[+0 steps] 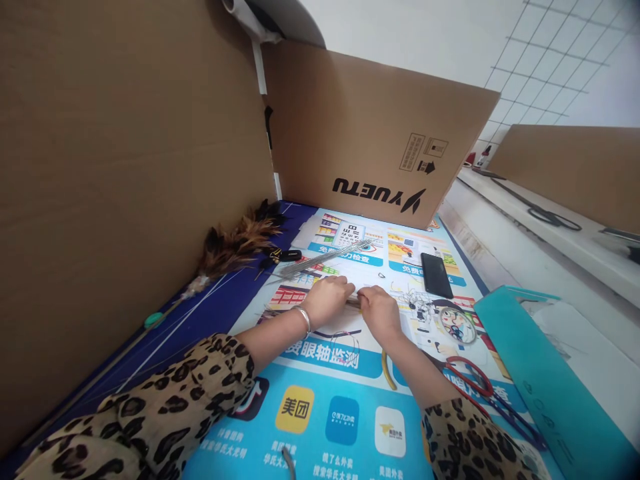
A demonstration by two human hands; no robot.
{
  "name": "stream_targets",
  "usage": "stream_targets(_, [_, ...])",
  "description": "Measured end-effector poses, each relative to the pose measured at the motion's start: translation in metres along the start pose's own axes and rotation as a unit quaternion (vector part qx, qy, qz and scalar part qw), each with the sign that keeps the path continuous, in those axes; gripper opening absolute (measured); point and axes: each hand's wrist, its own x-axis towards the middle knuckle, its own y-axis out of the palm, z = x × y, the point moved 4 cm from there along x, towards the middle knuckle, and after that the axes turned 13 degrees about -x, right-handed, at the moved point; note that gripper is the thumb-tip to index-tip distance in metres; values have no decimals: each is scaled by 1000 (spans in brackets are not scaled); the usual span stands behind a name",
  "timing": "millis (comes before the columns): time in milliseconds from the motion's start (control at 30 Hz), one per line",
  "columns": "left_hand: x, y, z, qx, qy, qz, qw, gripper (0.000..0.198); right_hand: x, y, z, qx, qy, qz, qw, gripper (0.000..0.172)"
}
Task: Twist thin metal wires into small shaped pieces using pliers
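Note:
My left hand (327,300), with a silver bangle on the wrist, is closed with its fingertips pinched together. My right hand (381,312) faces it, a small gap apart, also pinching. Between them runs a thin brownish strip (353,303), partly covered by the fingers; its exact kind cannot be made out. Beyond the hands lies a bundle of thin silver wires (330,259). Fine coloured strands (345,343) lie on the printed sheet below the hands.
Brown feathers (235,240) and black-handled pliers (283,256) lie left. On the right are a black phone (437,275), a round container (457,325), red-handled scissors (470,377) and a teal box (550,380). Cardboard panels (370,133) stand behind and left.

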Motion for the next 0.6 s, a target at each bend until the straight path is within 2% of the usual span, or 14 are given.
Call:
stream_targets(200, [1, 2, 7, -65, -36, -25, 997, 21, 3, 0, -6, 112, 30, -11, 993, 18])
stream_targets(333, [2, -2, 12, -156, -59, -54, 985, 21, 4, 5, -11, 223, 64, -9, 973, 17])
stream_targets(467, [4, -3, 18, -276, -81, -70, 955, 17, 4, 15, -16, 378, 118, 28, 918, 20])
stream_targets(533, [5, 2, 22, -353, -109, -54, 927, 15, 3, 20, -16, 460, 147, 53, 874, 23])
stream_targets(600, [6, 10, 26, -437, -147, -28, 887, 15, 2, 22, -15, 528, 166, 73, 830, 26])
